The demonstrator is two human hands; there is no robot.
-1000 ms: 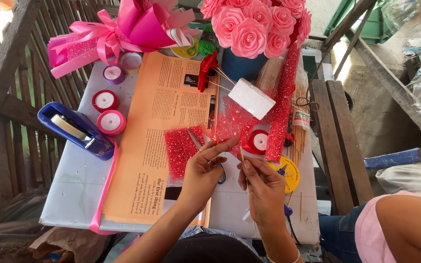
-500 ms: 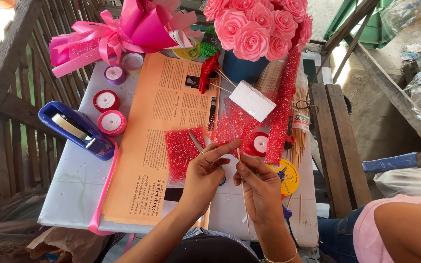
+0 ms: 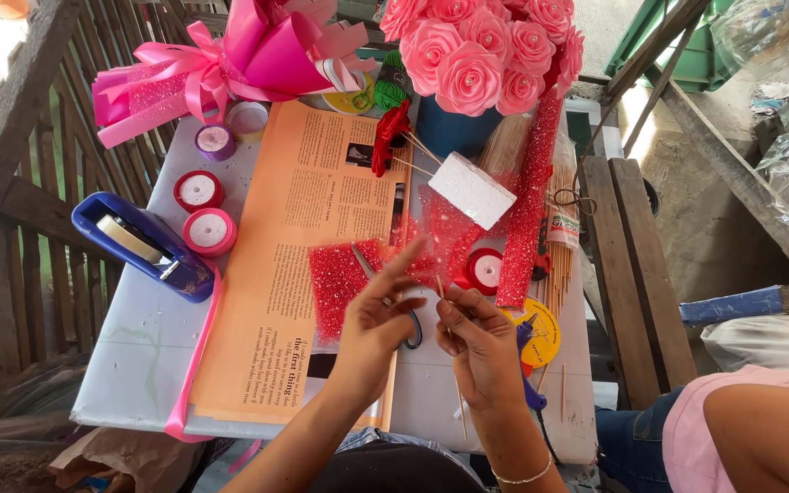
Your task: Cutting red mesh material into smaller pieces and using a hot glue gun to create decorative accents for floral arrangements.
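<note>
A small white counter [image 3: 139, 365] seen from above, crowded with craft supplies. The landmark is an orange sheet of newsprint [image 3: 294, 274] lying lengthwise down the counter's middle.

Left of the newsprint sits a blue tape dispenser [image 3: 143, 246], and beyond it three ribbon spools [image 3: 198, 192] in red, pink and purple. At the newsprint's far left corner lies a pink wrapped bouquet cone with a bow [image 3: 230, 64].

On the newsprint's right half rests a piece of red glitter mesh [image 3: 335, 283], with scissors [image 3: 410, 330] partly under it.

Just over the newsprint's right edge, the person's two hands meet. The left hand [image 3: 376, 324] has its fingers partly spread, thumb and forefinger pinching a bit of sheer red glitter mesh [image 3: 445, 239] that lifts off the counter. The right hand [image 3: 481, 351] is closed around a thin wooden skewer [image 3: 457, 393], which slants down toward the person.

Right of the newsprint: a white foam block [image 3: 472, 190], a red ribbon spool [image 3: 484, 269], a long roll of red glitter mesh [image 3: 527, 210], a bundle of skewers [image 3: 559, 265], a yellow tape disc [image 3: 541, 333] and a blue glue gun [image 3: 527, 365]. Beyond them stands a finished bunch of pink ribbon roses [image 3: 481, 50] in a blue pot.

Judging by this, one rose arrangement and one cone look complete; the mesh is cut but only just being joined to its skewer, so this piece seems at an early stage.
</note>
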